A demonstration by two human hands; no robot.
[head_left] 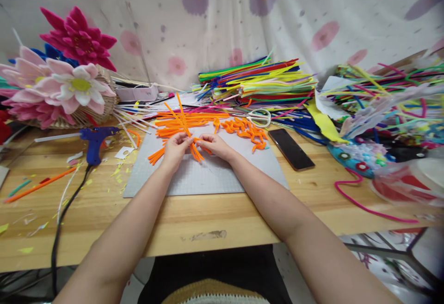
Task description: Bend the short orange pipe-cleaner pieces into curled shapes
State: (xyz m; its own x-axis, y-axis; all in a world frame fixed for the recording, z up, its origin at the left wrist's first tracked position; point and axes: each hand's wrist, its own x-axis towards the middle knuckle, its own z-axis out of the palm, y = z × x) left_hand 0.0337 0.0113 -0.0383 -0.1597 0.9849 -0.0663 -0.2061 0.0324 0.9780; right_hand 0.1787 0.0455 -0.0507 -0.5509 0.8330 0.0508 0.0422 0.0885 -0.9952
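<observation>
Above the grey cutting mat [208, 181], my left hand [176, 149] pinches orange pipe cleaners [181, 118] that cross one another and fan up and down from the fingers. My right hand [215, 146] is closed on the same pipe cleaners from the other side, its fingertips almost meeting the left ones. How the stems join between the fingers is too small to tell. Behind my hands lies a pile of straight orange pipe cleaners [163, 121]. Bent, wavy orange pieces [243, 130] rest on the mat's right half.
A blue glue gun [94, 143] with its black cord lies left, near felt-like flowers [78, 84] in a basket. White-handled scissors [260, 118] and a black phone [290, 148] are right of the mat. Bundles of coloured pipe cleaners [256, 82] line the back. A plastic tub [412, 181] stands far right.
</observation>
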